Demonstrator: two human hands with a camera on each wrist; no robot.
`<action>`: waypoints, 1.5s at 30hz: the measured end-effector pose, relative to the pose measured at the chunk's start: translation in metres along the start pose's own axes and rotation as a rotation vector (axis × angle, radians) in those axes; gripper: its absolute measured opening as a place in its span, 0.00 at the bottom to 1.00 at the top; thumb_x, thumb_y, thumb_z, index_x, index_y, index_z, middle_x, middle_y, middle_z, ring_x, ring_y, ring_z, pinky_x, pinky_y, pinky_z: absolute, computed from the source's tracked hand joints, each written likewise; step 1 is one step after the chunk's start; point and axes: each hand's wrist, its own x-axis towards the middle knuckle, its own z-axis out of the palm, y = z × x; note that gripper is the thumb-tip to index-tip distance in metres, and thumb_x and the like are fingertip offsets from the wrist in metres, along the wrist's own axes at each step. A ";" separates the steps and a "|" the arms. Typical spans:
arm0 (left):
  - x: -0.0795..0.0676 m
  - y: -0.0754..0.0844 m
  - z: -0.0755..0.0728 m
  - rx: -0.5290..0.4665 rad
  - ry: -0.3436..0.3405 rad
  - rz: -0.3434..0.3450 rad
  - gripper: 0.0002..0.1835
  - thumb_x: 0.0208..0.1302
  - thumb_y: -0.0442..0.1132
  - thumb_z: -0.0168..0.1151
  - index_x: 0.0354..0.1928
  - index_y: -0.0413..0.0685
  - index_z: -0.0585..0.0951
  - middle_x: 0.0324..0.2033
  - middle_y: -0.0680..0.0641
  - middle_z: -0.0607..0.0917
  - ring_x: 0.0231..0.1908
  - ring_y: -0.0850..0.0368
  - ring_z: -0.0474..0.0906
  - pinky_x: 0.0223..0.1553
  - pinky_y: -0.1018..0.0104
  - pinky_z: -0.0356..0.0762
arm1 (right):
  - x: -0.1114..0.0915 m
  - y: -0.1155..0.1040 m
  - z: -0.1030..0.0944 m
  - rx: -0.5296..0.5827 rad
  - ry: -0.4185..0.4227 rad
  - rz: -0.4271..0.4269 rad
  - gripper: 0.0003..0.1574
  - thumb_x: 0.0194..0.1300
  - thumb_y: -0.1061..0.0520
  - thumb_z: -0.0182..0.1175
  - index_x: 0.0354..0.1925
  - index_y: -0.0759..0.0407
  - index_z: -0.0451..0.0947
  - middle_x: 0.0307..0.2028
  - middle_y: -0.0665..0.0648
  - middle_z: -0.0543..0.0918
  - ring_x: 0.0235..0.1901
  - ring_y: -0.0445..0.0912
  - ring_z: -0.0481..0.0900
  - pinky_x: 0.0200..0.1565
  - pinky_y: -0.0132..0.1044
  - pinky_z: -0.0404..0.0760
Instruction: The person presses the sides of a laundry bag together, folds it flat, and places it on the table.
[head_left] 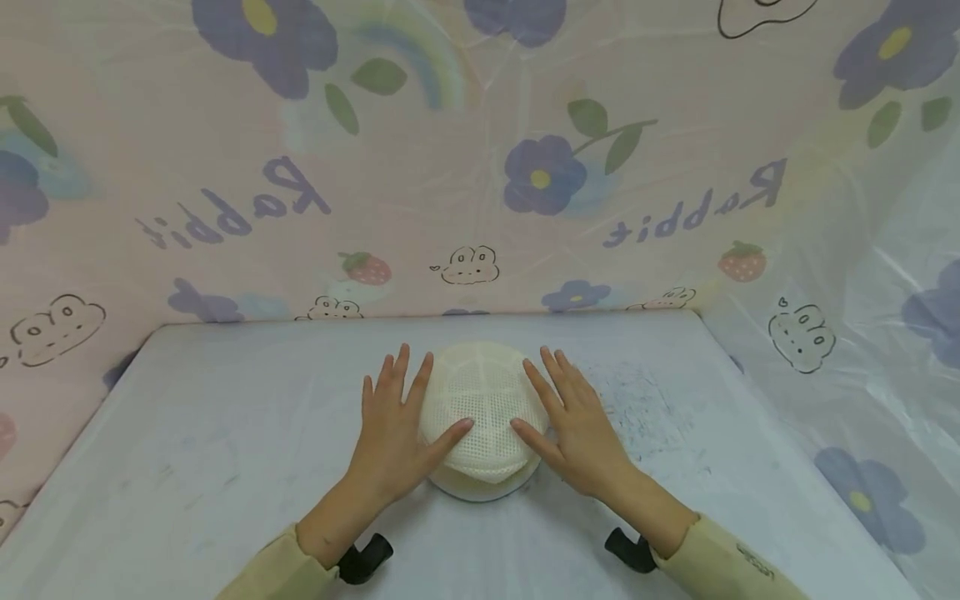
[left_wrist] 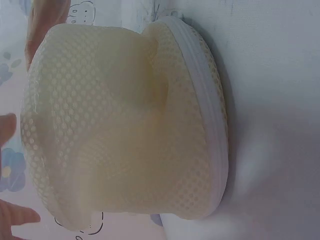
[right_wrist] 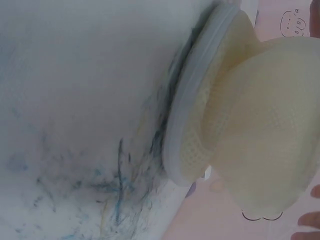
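A cream mesh laundry bag (head_left: 486,400) stands on the white table, rounded and puffed up. Round its base runs a white zip band (left_wrist: 212,120), and the mesh side wall (right_wrist: 265,125) sags inward above it. My left hand (head_left: 396,433) is at the bag's left side, fingers spread, with the thumb reaching over the front of its top. Opposite it, my right hand (head_left: 583,435) is held the same way on the right. Both thumbs overlap the bag in the head view; whether they touch it I cannot tell. Neither hand grips anything.
Dark scribbled marks (head_left: 645,408) stain the white tabletop (head_left: 247,433) right of the bag. Behind the table and along its sides hangs a printed curtain (head_left: 420,183) with flowers and rabbits. Black wrist-worn pieces (head_left: 365,558) show below both forearms.
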 end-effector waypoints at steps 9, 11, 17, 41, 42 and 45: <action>0.001 0.002 0.002 0.069 -0.073 0.066 0.57 0.50 0.77 0.55 0.76 0.58 0.48 0.76 0.44 0.36 0.74 0.39 0.26 0.65 0.28 0.28 | 0.004 0.001 0.002 -0.029 0.003 -0.129 0.46 0.70 0.27 0.31 0.76 0.48 0.47 0.76 0.57 0.43 0.75 0.56 0.36 0.72 0.53 0.30; 0.001 0.002 0.002 0.080 -0.093 0.082 0.59 0.48 0.78 0.55 0.76 0.58 0.47 0.76 0.44 0.34 0.73 0.39 0.24 0.65 0.28 0.26 | 0.006 0.002 0.002 -0.021 0.003 -0.145 0.46 0.70 0.27 0.31 0.76 0.49 0.48 0.76 0.58 0.43 0.75 0.57 0.36 0.72 0.54 0.28; 0.002 0.004 0.003 0.110 -0.148 0.118 0.63 0.42 0.82 0.55 0.76 0.60 0.45 0.75 0.46 0.32 0.73 0.42 0.19 0.65 0.30 0.22 | 0.011 0.004 0.002 0.009 -0.071 -0.165 0.47 0.69 0.27 0.38 0.76 0.46 0.45 0.77 0.56 0.39 0.75 0.56 0.32 0.71 0.57 0.28; 0.003 0.004 0.011 0.113 -0.215 0.157 0.64 0.43 0.81 0.55 0.76 0.55 0.45 0.75 0.42 0.38 0.74 0.39 0.26 0.64 0.28 0.23 | 0.011 0.001 0.012 0.094 -0.186 -0.154 0.48 0.69 0.29 0.44 0.76 0.45 0.41 0.76 0.59 0.40 0.75 0.56 0.32 0.69 0.65 0.37; 0.003 0.004 0.012 0.114 -0.215 0.160 0.64 0.43 0.81 0.55 0.76 0.55 0.45 0.75 0.41 0.38 0.74 0.39 0.27 0.64 0.28 0.24 | 0.010 0.001 0.013 0.100 -0.185 -0.154 0.48 0.69 0.30 0.44 0.76 0.46 0.41 0.76 0.60 0.40 0.75 0.56 0.32 0.69 0.65 0.37; 0.004 0.002 0.013 0.131 -0.219 0.168 0.64 0.44 0.81 0.54 0.76 0.55 0.45 0.75 0.41 0.38 0.74 0.40 0.29 0.64 0.28 0.25 | 0.010 0.001 0.016 0.103 -0.185 -0.151 0.48 0.69 0.30 0.44 0.76 0.46 0.41 0.76 0.60 0.40 0.75 0.56 0.33 0.69 0.65 0.37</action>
